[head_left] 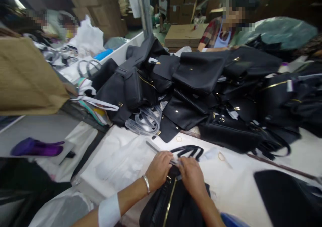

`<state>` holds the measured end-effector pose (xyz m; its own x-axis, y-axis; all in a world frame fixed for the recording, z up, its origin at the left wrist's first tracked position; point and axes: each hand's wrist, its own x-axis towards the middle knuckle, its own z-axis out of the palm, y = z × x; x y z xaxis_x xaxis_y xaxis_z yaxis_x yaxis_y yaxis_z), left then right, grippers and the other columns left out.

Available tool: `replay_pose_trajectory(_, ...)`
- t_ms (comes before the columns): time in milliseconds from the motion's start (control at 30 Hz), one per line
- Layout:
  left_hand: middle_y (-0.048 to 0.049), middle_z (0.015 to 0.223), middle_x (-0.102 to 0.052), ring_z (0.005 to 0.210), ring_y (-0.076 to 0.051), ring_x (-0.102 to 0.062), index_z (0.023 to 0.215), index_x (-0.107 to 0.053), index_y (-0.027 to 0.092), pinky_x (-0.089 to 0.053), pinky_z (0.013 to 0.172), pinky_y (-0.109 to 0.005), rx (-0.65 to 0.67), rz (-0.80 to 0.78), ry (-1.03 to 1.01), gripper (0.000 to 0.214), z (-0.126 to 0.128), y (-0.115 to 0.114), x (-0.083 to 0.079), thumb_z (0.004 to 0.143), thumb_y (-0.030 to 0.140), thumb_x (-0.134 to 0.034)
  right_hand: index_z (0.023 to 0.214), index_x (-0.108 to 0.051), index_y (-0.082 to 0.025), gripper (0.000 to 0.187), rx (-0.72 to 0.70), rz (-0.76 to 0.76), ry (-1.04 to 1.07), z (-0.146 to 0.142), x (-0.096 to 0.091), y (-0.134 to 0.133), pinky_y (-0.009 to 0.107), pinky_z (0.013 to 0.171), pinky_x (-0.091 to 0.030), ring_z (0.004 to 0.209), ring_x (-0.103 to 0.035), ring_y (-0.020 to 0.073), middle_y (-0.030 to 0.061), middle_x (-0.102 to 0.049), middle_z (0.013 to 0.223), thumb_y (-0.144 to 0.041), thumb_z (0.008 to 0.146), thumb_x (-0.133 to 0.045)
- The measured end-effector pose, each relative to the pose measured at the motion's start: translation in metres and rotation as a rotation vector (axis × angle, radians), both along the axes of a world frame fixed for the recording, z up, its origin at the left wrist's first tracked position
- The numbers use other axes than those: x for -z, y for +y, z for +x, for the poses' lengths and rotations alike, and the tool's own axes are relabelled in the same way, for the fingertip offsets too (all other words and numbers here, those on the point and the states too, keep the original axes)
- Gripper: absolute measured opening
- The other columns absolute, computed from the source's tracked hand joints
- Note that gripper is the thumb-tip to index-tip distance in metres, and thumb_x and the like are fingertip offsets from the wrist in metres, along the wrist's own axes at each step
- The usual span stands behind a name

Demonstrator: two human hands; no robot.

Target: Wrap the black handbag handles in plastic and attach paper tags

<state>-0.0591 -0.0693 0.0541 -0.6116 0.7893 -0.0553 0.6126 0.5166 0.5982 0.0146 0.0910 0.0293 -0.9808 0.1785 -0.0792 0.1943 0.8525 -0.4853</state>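
Observation:
A black bag with a gold zipper lies on the white table, right below my hands. My left hand is closed, its fingers pinching a greyish strap that looks wrapped in clear plastic. One end of this strap sticks out past my left fingers. Beside it, my right hand is closed on the same strap at the top of the bag; the fingertips hide exactly how it is gripped. Black loops of strap lie just beyond my fingers.
A heap of black bags spans the table's far side. Clear plastic-covered handles lie at its front. A black panel is at right, a purple object at left, and a brown paper sack behind it. A person stands across the table.

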Motion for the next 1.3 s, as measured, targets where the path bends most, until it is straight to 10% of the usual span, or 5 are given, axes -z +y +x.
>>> replay_pose_trajectory(267, -0.0136, 0.122, -0.053, 0.117, -0.022, -0.051, 0.118, -0.047, 0.016, -0.043, 0.102, -0.040, -0.620, -0.271, 0.122, 0.030, -0.020, -0.173, 0.052, 0.093, 0.014, -0.030, 0.089, -0.062, -0.017, 0.015, -0.038, 0.362, -0.057, -0.014, 0.070, 0.028, 0.036, 0.078, -0.038, 0.085, -0.057, 0.0258, 0.0089, -0.062, 0.084, -0.017, 0.088, -0.047)
replay_pose_trajectory(533, -0.0090, 0.121, -0.057, 0.112, -0.026, -0.054, 0.114, -0.056, 0.015, -0.044, 0.095, -0.049, -0.827, -0.598, -0.055, 0.030, -0.088, -0.306, 0.078, 0.086, 0.024, -0.060, 0.121, -0.051, -0.015, 0.035, -0.056, 0.400, 0.145, 0.009, 0.024, 0.015, 0.045, 0.097, -0.034, 0.107, -0.053, 0.0288, 0.0129, -0.060, 0.115, -0.025, 0.088, -0.047)
replay_pose_trajectory(867, 0.0019, 0.072, -0.060, 0.070, -0.014, -0.058, 0.070, -0.058, 0.015, -0.046, 0.072, -0.032, -0.782, -0.449, -0.340, 0.024, -0.084, -0.315, 0.057, 0.084, 0.034, -0.062, 0.111, -0.058, -0.016, 0.029, 0.064, 0.252, 0.195, 0.039, 0.000, 0.001, 0.046, 0.096, -0.038, 0.109, -0.054, 0.0304, 0.0135, -0.063, 0.111, -0.028, 0.090, -0.043)
replay_pose_trajectory(1067, 0.0074, 0.048, -0.041, 0.051, -0.013, -0.043, 0.053, -0.047, 0.020, -0.030, 0.052, -0.025, -0.784, -0.012, -0.602, 0.038, -0.038, -0.279, 0.018, 0.074, 0.049, -0.059, 0.084, -0.060, -0.023, 0.034, 0.204, -0.446, -0.009, 0.044, -0.038, -0.077, 0.031, 0.068, -0.047, 0.075, -0.062, 0.0207, 0.0043, -0.067, 0.081, -0.049, 0.092, -0.039)
replay_pose_trajectory(1300, 0.0015, 0.071, -0.059, 0.071, -0.016, -0.056, 0.069, -0.057, 0.018, -0.045, 0.067, -0.026, -0.741, 0.372, -0.874, 0.031, 0.009, -0.202, -0.007, 0.079, 0.047, -0.055, 0.079, -0.050, -0.019, 0.051, 0.383, -1.232, -0.316, 0.017, -0.016, -0.186, 0.020, 0.041, -0.042, 0.057, -0.061, 0.0139, 0.0020, -0.062, 0.074, -0.070, 0.076, -0.050)
